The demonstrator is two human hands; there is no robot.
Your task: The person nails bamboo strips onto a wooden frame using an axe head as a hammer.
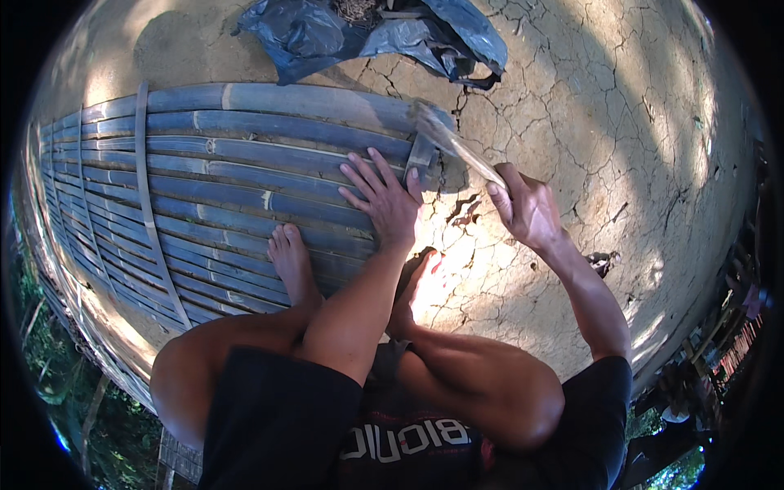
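A panel of long split-bamboo slats (278, 175) lies on the ground, crossed by thin bamboo strips (147, 180). My left hand (388, 204) rests on the slats near their right end, fingers spread, holding nothing. In my right hand (527, 208) is a pale, wood-handled tool (469, 155). Its far end is blurred by motion, so its exact kind cannot be told. That end reaches the top right corner of the panel, over a short crosspiece (420, 155). Whether the tool touches the crosspiece is unclear.
Dark plastic sheeting (408, 41) with brown scraps lies beyond the panel. Cracked dry earth (588, 131) stretches to the right. My bare left foot (290, 257) stands on the slats, and my right foot (416, 286) is beside their end.
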